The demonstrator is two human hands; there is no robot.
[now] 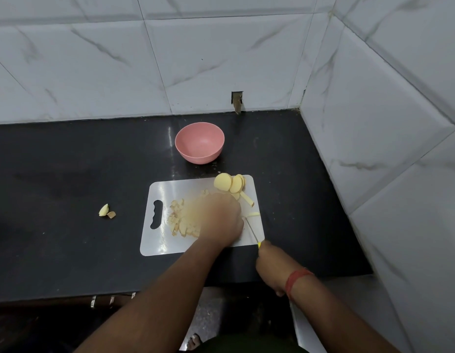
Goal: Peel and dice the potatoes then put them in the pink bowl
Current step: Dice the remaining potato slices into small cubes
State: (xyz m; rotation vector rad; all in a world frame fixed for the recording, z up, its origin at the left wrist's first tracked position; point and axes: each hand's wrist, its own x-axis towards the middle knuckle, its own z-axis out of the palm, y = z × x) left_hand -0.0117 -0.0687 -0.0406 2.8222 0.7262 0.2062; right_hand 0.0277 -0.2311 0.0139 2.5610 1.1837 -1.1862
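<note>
A white cutting board (170, 189) lies on the black counter. Round potato slices (229, 183) lean together at its far right corner, with cut strips (247, 199) beside them. A heap of diced potato (180, 220) covers the board's middle. My left hand (221, 217) is blurred over the board, palm down beside the heap; what its fingers touch is hidden. My right hand (272, 268) grips the yellow handle of a thin knife (252, 230), blade pointing onto the board's right side. The pink bowl (199, 142) stands empty behind the board.
Two loose potato scraps (107, 211) lie on the counter left of the board. Tiled walls close the back and the right side. The counter's front edge (145, 294) runs just below my forearms.
</note>
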